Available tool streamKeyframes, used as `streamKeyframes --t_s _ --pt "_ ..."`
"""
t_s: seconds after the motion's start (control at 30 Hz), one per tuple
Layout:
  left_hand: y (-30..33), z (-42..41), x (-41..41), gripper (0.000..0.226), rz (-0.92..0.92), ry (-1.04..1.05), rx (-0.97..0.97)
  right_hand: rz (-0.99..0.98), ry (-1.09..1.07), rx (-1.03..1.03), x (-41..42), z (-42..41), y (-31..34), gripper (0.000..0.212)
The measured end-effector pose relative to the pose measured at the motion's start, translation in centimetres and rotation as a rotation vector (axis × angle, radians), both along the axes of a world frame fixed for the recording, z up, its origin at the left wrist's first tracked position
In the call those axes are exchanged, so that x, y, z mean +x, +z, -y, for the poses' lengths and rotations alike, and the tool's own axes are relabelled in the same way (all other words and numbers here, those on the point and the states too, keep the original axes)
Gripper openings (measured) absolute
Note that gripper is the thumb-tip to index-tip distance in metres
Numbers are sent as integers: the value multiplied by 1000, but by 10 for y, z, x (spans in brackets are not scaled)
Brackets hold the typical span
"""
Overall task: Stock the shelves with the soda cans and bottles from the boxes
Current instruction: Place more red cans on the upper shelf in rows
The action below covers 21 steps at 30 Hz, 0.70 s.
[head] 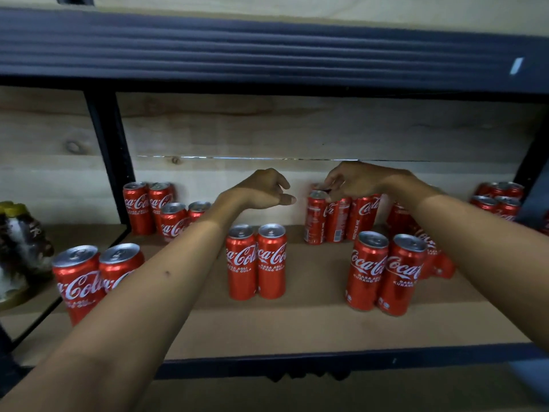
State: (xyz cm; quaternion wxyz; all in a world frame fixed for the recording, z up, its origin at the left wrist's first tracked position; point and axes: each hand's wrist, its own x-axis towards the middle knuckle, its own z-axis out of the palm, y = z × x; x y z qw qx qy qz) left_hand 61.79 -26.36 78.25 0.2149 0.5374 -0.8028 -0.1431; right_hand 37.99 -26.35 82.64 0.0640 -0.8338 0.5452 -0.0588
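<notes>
Far left, dark bottles (pixel 17 233) sit in the neighbouring bay. On our shelf (pixel 297 325), Coca-Cola cans stand in pairs: front-left pair (pixel 98 278), back-left cluster (pixel 160 206), centre pair (pixel 257 261). Left hand (pixel 261 190) hovers above the shelf, fingers loosely curled, holding nothing. Right hand (pixel 353 181) pinches the rim of a back-row can (pixel 316 218) among its neighbours. Front-right pair (pixel 386 272) sits under our right forearm. Risk, as we judge it: a dropped forearm could topple that pair; nudging the pinched can may domino the rest.
</notes>
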Motion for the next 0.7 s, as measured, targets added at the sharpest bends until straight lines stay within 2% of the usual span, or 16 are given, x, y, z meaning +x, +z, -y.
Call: streamKeyframes --t_s 0.17,0.4,0.53,0.7 --pt "3 42 -43 46 112 -43 -38 -19 -27 -20 -32 37 -12 38" --pt "4 90 -90 39 223 2 -22 -81 -26 -23 -45 91 -31 43" --pt "5 101 -105 39 320 9 78 -133 35 14 -47 110 -41 51" --pt "2 105 -115 48 316 44 158 -105 103 -37 -46 121 -50 48"
